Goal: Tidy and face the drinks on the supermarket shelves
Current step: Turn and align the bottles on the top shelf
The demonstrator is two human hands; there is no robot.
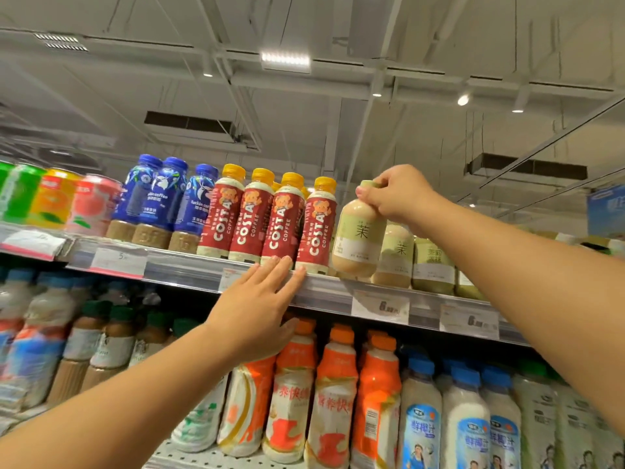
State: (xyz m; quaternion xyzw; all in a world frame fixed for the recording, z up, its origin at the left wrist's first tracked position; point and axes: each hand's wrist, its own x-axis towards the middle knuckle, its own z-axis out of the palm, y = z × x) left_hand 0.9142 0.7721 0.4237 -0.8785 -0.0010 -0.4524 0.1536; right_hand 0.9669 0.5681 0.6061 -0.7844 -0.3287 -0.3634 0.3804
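Nearest the camera, two bare forearms reach up from the lower corners toward the shelves. The left hand [258, 306] lies flat with its fingers [283, 265] straight and close together, their tips touching the front edge of the top shelf [324, 292] just below the red coffee bottles [285, 220]; it holds nothing. The right hand [394, 194] is higher, its fingers curled and clamped on the cap of a milk tea bottle [360, 238], which hangs tilted at the shelf's front edge, just right of the coffee row and seemingly a little above the shelf.

Below the top shelf, the lower shelf carries about four orange-capped bottles [333, 397] in front, blue-capped white bottles [465, 421] to their right and blurred brown and white bottles to their left.

On the top shelf, four red coffee bottles with yellow caps stand along the front edge, touching one another, with more yellow caps behind. Left of them stand three blue bottles [169, 201], then three cans [57, 199]: green, orange and pink. Right of the held bottle stand at least two more milk tea bottles [397, 255], close together. Three price tags [380, 306] show plainly on the shelf's front rail. Open room lies above the bottle tops, up to the ceiling.
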